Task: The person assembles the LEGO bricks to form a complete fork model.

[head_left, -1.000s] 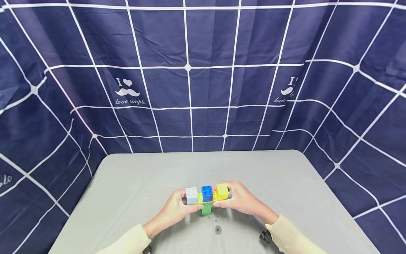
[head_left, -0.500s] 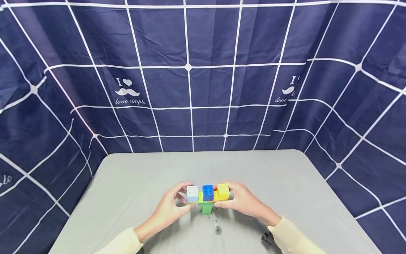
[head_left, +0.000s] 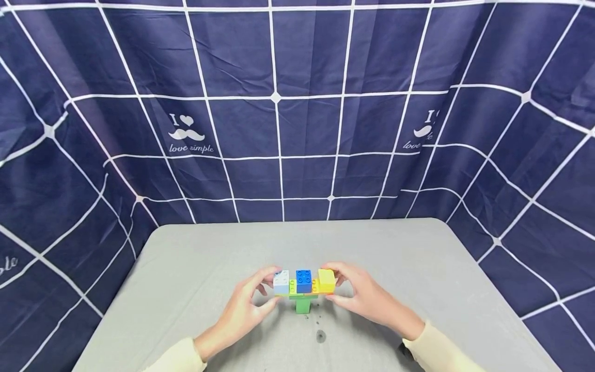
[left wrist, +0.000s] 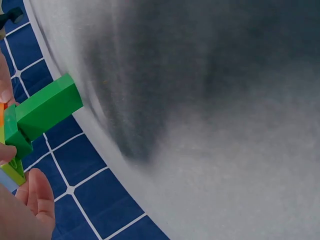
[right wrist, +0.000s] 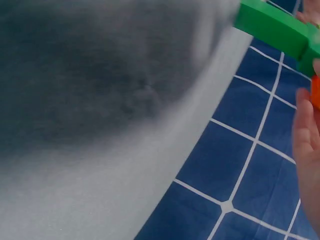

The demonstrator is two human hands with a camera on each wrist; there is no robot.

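A T-shaped toy brick build stands on the table, its green brick column [head_left: 302, 305] under a crosspiece of lime and orange pieces. On top sit a white brick [head_left: 281, 282] at the left, a blue brick [head_left: 304, 281] in the middle and a yellow brick [head_left: 327, 281] at the right. My left hand [head_left: 246, 305] curves loosely about the white end, fingertips close behind it and thumb in front. Around the yellow end my right hand [head_left: 364, 297] is spread likewise, palm apart from it. Whether the fingertips still touch the bricks cannot be told. The left wrist view shows the green column [left wrist: 49, 107] from the side.
The grey table [head_left: 223, 248] spreads around the build. Dark spots [head_left: 321, 336] mark its surface in front. A navy curtain [head_left: 241, 129] with white grid lines hangs behind the table and along both sides.
My left hand has loosened and drawn back leftward from the white end. My right hand has moved to the right and widened about the yellow end. The build stays almost where it was.
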